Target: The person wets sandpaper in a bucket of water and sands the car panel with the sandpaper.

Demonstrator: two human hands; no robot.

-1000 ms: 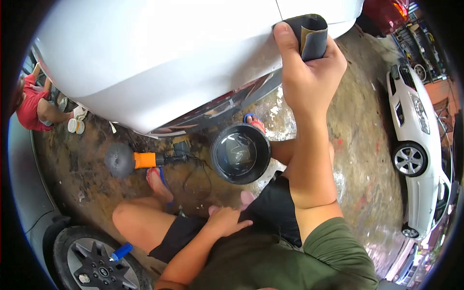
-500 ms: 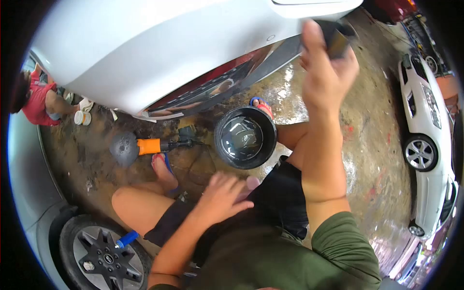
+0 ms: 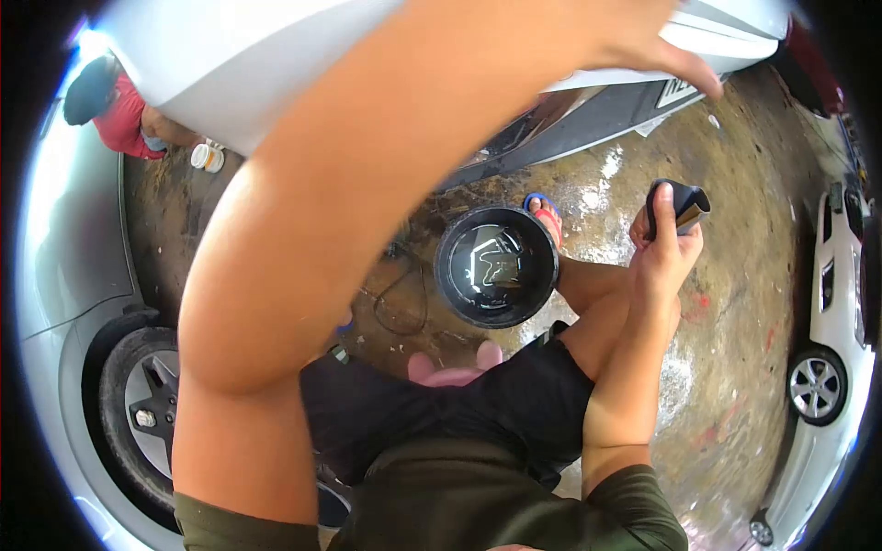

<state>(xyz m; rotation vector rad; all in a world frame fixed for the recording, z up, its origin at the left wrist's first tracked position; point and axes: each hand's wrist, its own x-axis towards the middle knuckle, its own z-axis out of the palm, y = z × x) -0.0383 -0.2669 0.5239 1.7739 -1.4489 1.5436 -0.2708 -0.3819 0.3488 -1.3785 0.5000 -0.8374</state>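
My left hand (image 3: 634, 41) is stretched across the top of the view, partly cut off by the frame edge, over the pale car body (image 3: 230, 78). Its thumb sticks out apart; whether it touches the panel I cannot tell. Lower on the right, my right hand (image 3: 669, 248) grips a folded dark sheet of sandpaper (image 3: 682, 204) with a brown inner side, away from the car. Between my legs and the car stands a black bucket (image 3: 450, 292) with water and a submerged flat piece in it.
A person in red (image 3: 124, 119) crouches at the upper left near a white tub (image 3: 208, 158). A grey car's wheel (image 3: 147, 404) is at the left, a white car (image 3: 831, 367) at the right. A cable (image 3: 400, 317) lies on the wet floor.
My left arm has swung up from my lap across the view to the car. My right hand has come down and away from the car, still holding the sandpaper.
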